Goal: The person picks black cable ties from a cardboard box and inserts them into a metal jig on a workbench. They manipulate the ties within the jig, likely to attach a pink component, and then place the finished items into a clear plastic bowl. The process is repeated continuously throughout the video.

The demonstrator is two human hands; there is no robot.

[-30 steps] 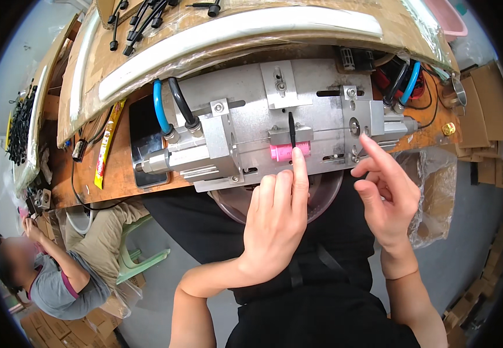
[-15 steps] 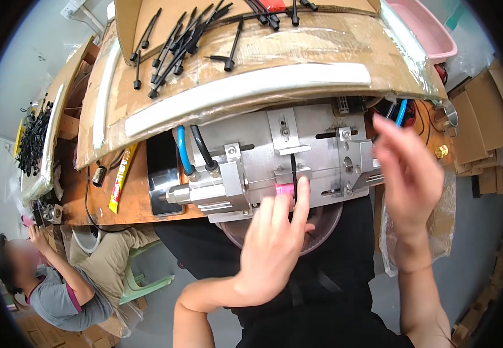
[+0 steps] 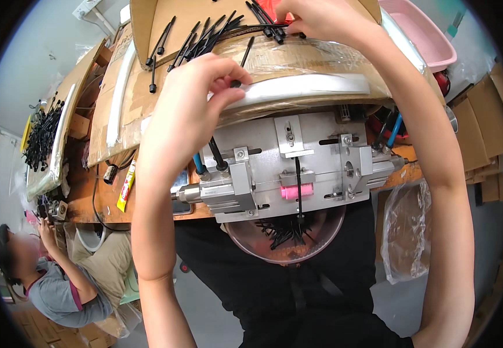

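At the edge of the cardboard ledge [image 3: 304, 55], my left hand [image 3: 202, 87] pinches the knobbed end of a thin black rod [image 3: 247, 52]. My right hand [image 3: 315, 20] is at the back, its thumb and fingers closed around the end of another black rod, mostly hidden by the fingers. Several loose black rods [image 3: 208, 37] with knobbed ends lie between the hands and to the left. Below stands a metal fixture [image 3: 263, 139], with one black rod [image 3: 299, 174] lying front to back across it, beside a pink piece [image 3: 289, 192].
A clear bowl [image 3: 237, 246] holding black rods sits under the fixture's front edge. Blue and black tubes [image 3: 216, 153] join the fixture. A yellow packet [image 3: 126, 188] lies on the wooden table [image 3: 83, 209]. At left, a co-worker [image 3: 66, 290] sits by another rod pile [image 3: 42, 136].
Both hands have moved up from the fixture to the cardboard ledge. My left hand has taken hold of a rod, and my right fingers have closed at the rods in back.
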